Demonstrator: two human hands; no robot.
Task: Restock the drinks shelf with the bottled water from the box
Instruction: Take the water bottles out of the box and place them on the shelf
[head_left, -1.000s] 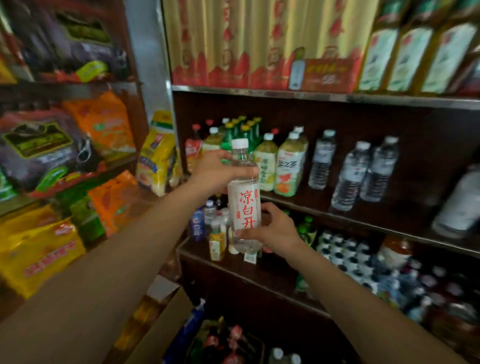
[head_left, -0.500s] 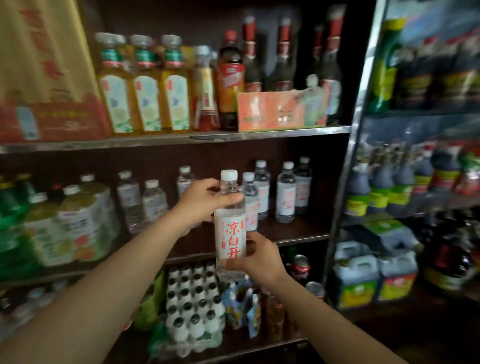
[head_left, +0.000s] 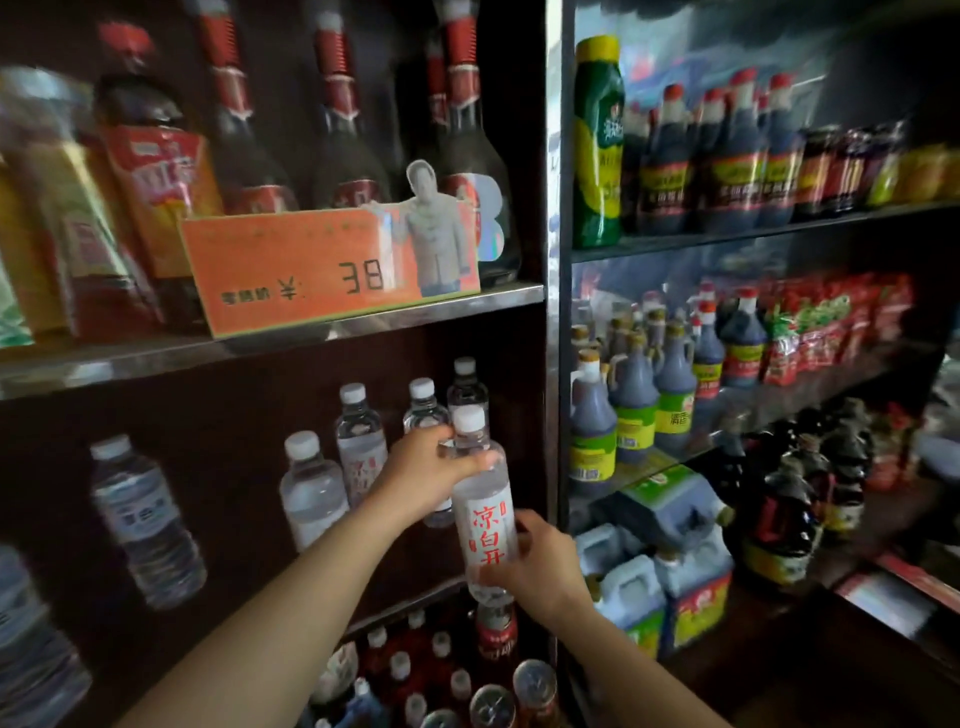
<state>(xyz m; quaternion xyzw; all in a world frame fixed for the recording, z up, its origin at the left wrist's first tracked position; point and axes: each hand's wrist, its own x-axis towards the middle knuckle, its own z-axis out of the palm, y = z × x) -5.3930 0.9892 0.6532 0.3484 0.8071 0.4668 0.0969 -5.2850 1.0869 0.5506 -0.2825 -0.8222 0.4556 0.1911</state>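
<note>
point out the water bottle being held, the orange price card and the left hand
water bottle (head_left: 485, 525): head view, on its red-lettered label
orange price card (head_left: 311, 265): head view, on its orange face
left hand (head_left: 428, 470): head view, on the back of the hand

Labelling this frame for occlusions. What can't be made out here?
Head view only:
- Held bottle: base hidden by the right hand; shoulder covered by the left hand.
- Whether it touches the shelf: hidden by the right hand.
- Box: out of frame.
- Bottle at left: label blurred.
- Orange sign: small print too blurred; only 38 reads.
- Cans: cut by the bottom edge.
</note>
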